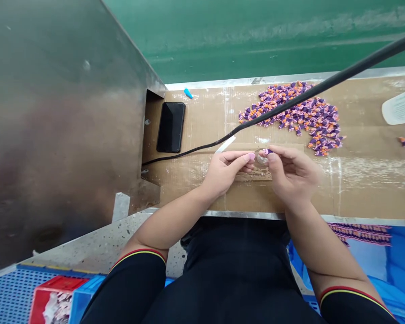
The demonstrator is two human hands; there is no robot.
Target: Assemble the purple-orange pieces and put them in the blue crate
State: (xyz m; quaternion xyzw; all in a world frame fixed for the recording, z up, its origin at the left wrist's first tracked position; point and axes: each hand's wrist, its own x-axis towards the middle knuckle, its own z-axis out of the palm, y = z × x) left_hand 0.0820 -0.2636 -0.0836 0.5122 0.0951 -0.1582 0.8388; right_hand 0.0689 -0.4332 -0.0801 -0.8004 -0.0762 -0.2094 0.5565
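Observation:
My right hand [292,175] is closed in a pinch, thumb against forefinger, on a small purple and pink figurine [267,152]. Facing it across a short gap, my left hand [227,168] also has thumb and forefinger pressed together. A pink spot shows at its thumb tip; whether that is a held piece or the nail I cannot make out. Both hands are just above the cardboard-covered bench [195,180], near a small clear round thing [262,158] between them. Beyond my right hand lies a wide pile of similar purple, pink and orange figurines [303,112].
A black cable [276,110] slants above the bench. A phone [171,127] and a blue cap-like piece [188,93] lie left, beside a metal cabinet [70,112]. At right are a single figurine [404,141] and a white container [401,108]. Crates [54,288] stand below.

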